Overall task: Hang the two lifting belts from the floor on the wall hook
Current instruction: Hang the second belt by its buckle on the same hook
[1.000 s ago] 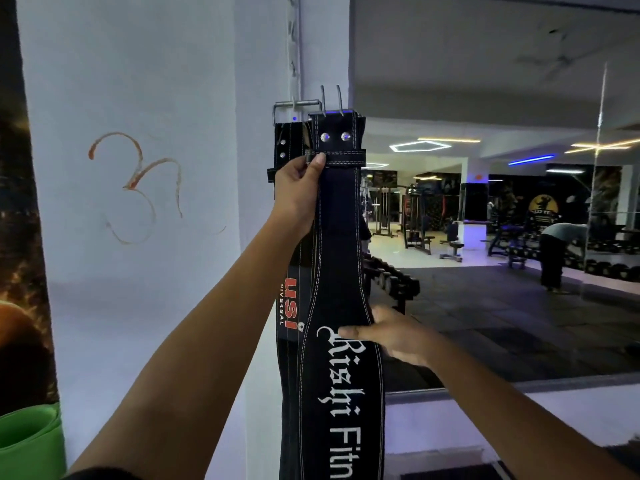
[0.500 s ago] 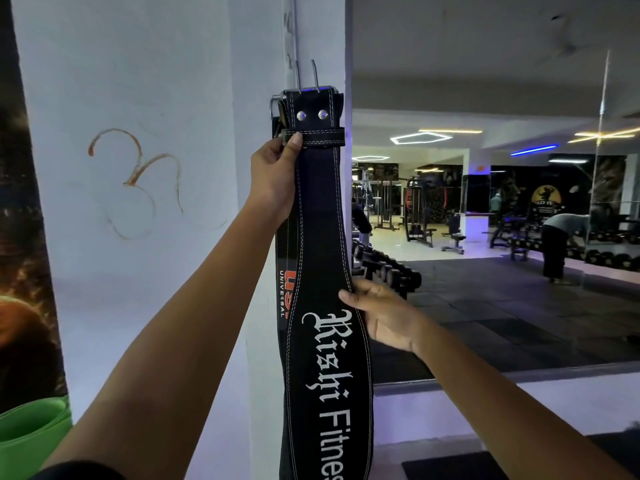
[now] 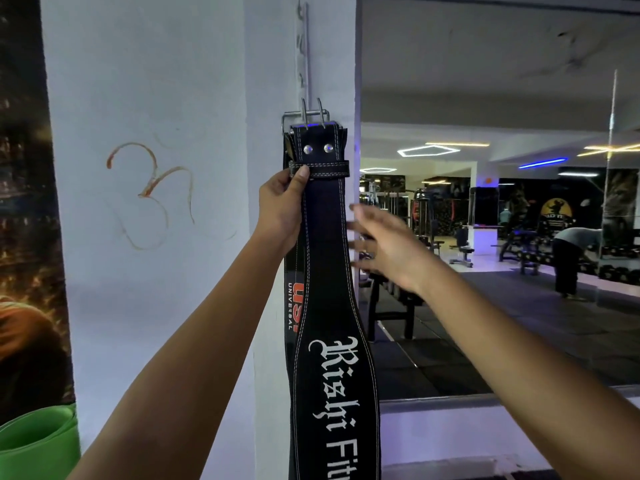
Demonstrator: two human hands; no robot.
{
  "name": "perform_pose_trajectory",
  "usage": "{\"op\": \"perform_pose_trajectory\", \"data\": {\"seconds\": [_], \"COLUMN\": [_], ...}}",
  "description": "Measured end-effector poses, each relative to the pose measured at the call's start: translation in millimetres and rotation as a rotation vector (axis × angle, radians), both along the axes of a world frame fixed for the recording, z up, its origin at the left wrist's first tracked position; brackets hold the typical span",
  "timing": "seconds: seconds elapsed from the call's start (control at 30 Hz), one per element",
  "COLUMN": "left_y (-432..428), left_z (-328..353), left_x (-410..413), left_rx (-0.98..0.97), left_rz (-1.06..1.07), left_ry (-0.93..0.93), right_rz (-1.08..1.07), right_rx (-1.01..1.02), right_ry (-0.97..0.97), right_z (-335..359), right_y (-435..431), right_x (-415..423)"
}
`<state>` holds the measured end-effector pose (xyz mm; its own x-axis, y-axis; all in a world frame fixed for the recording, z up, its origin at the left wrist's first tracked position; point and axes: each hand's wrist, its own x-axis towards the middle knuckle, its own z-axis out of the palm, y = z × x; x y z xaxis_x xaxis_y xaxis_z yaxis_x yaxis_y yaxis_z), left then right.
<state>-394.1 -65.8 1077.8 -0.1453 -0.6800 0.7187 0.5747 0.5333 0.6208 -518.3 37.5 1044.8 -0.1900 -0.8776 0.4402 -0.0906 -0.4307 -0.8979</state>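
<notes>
A black lifting belt with white lettering (image 3: 329, 306) hangs down the white pillar, its metal buckle (image 3: 304, 116) up at the wall hook rail (image 3: 302, 46). Behind it, mostly hidden, is a second black belt with a red logo (image 3: 291, 299). My left hand (image 3: 280, 209) grips the front belt just under its stitched loop. My right hand (image 3: 384, 244) is off the belt, to its right, fingers spread and blurred. Whether the buckle rests on a hook is not visible.
A large wall mirror (image 3: 502, 237) to the right of the pillar reflects gym machines, a dumbbell rack and a bending person (image 3: 568, 258). A green rolled mat (image 3: 38, 441) stands at the lower left. An orange scrawl (image 3: 152, 195) marks the white wall.
My right hand let go of the belt's wide part and rose to the right, open. My left hand keeps its grip near the buckle.
</notes>
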Motion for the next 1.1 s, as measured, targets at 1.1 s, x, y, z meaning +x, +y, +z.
{"op": "perform_pose_trajectory", "data": {"seconds": [1.1], "left_y": [-30], "left_z": [32], "left_x": [29], "left_rx": [0.085], "left_rz": [0.039], "left_ry": [-0.191], "right_rz": [-0.391], "right_rx": [-0.279], "right_ry": [-0.325], "right_z": [80], "right_y": [-94], "right_x": [46]}}
